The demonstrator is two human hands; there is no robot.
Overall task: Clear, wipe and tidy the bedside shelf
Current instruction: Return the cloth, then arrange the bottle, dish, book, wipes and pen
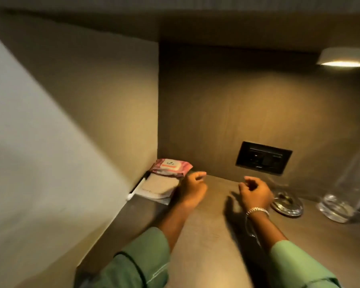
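Head view, nearest first: two green sleeves reach in over the bedside shelf (195, 246), whose near and middle surface lies bare, so the clearing looks largely done. Further in, the left hand (192, 189) rests loosely curled against a grey pouch (160, 186) without grasping it, and the right hand (255, 193) hovers half-curled, holding nothing. At the back, a pink wipes pack (170, 167) sits on the pouch in the left corner, with a glass ashtray (287, 204) and a clear jar (345, 190) on the right; no cloth is in hand, so whether wiping remains is unclear.

Bedroom nook: wood-panelled shelf (206, 235), wall socket (263, 158), under-shelf light (341, 60), wipes pack (170, 166).
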